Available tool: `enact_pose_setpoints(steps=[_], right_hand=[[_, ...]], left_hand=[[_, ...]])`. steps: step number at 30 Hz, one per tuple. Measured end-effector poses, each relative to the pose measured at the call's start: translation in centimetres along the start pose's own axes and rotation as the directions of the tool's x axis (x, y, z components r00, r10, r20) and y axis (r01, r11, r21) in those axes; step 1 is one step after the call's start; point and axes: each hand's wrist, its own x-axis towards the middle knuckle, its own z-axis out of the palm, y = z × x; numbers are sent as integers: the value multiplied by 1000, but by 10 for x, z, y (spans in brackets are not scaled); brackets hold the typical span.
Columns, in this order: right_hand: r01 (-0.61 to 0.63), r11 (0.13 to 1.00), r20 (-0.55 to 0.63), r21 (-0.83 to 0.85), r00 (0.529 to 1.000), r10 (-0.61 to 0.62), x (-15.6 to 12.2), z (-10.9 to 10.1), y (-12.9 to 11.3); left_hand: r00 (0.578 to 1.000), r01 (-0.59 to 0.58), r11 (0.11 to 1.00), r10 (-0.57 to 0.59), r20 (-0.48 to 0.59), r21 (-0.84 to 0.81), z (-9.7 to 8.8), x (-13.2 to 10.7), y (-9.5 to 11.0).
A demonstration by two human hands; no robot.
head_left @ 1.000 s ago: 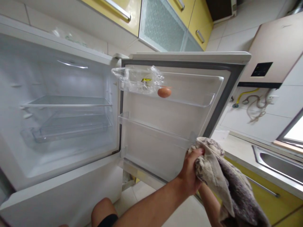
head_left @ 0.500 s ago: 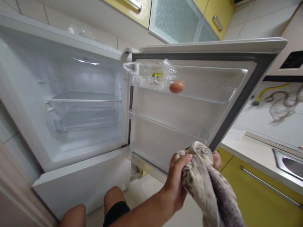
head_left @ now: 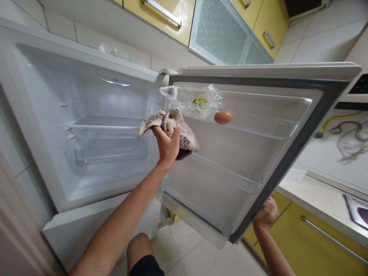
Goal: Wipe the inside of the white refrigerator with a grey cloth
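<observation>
My left hand (head_left: 167,145) is closed around a crumpled, patterned beige cloth (head_left: 186,134), raised by the hinge side of the open fridge door (head_left: 215,134). Part of the cloth overlaps the door's inner side in view; whether it touches is unclear. At the lower outer edge of the door, my right hand (head_left: 266,212) grips the door, its fingertips partly hidden behind the edge. On the top door shelf (head_left: 258,115) lie a brown egg (head_left: 223,117) and a clear plastic bag (head_left: 186,105) with a yellow mark.
The fridge interior (head_left: 106,176) at left has a glass shelf (head_left: 109,121) and a clear drawer (head_left: 115,151). Yellow cabinets (head_left: 161,19) hang above. A counter (head_left: 316,189) with a sink (head_left: 359,211) stands at right, and my knee (head_left: 139,247) shows below.
My left hand has carried the cloth up and left, from the door's lower outer corner to the hinge side. My right hand, mostly hidden before, now shows at the door edge.
</observation>
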Motion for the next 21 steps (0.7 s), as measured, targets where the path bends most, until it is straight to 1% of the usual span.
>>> enact_pose_setpoints(steps=[1, 2, 3, 4, 5, 6, 7, 9, 10, 12, 13, 15, 18, 19, 20, 21], right_hand=[[6, 1000, 3, 0, 1000, -6, -1, 0, -1], [15, 1000, 3, -2, 1000, -15, -1, 0, -1], [25, 1000, 2, -7, 1000, -24, -2, 0, -2], [32, 999, 1, -10, 999, -32, -3, 0, -2], [37, 999, -3, -8, 999, -37, -3, -1, -2], [40, 999, -9, -8, 999, -40, -4, -1, -1], [40, 999, -16, -9, 999, -40, -4, -1, 0], [39, 999, -23, -7, 999, -39, -3, -1, 4], [46, 999, -24, -10, 999, -46, -2, -1, 6], [67, 998, -28, -11, 997, -67, 1, 1, 9], [75, 997, -31, -5, 997, -76, 3, 2, 10], [82, 997, -36, -1, 996, -82, 6, 5, 12], [76, 997, -33, -10, 997, -76, 8, 7, 11], [75, 997, -30, -16, 997, -76, 8, 8, 11], [74, 997, -28, -22, 997, -75, 8, 8, 10], [72, 997, -29, -27, 997, -73, 8, 8, 10]], left_hand=[[991, -29, 989, 9, 135, 145, 4, 5, -4], [958, -77, 957, -7, 288, 281, 7, 9, -7], [900, -139, 910, -48, 433, 391, 9, 12, -9], [826, -208, 861, -99, 555, 463, 11, 16, -9], [749, -272, 822, -146, 647, 500, 13, 21, -9], [678, -320, 799, -181, 712, 508, 16, 25, -8], [618, -346, 792, -211, 757, 504, 19, 29, -6], [524, -347, 798, -271, 807, 493, 27, 31, 2], [488, -337, 802, -298, 820, 493, 33, 28, 7], [440, -318, 806, -341, 831, 499, 46, 14, 20], [418, -317, 815, -340, 842, 486, 54, 3, 27], [368, -301, 853, -309, 877, 426, 68, -20, 42], [291, -225, 924, -238, 927, 308, 84, -51, 60], [278, -202, 939, -217, 936, 278, 87, -59, 65], [279, -179, 951, -197, 940, 252, 89, -67, 69], [295, -144, 964, -172, 940, 221, 91, -75, 73]])
